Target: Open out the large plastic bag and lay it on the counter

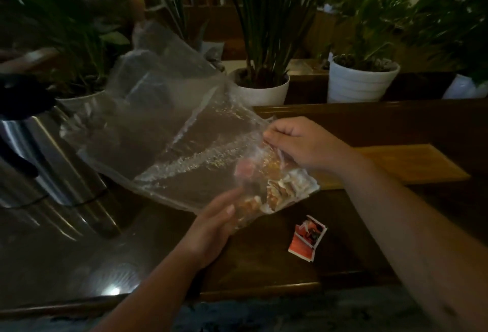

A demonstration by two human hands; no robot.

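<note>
A large clear plastic bag hangs in the air above a dark wooden table. Torn printed paper scraps, orange and white, lie bunched in its lower right corner. My left hand holds the bag's bottom edge from below, thumb on the plastic beside the scraps. My right hand pinches the bag's right edge with curled fingers. One more torn orange and white scrap lies on the table under the bag.
A shiny steel kettle with a black lid stands at the left. White pots with green plants line a ledge behind the table. A light wooden board lies at the right.
</note>
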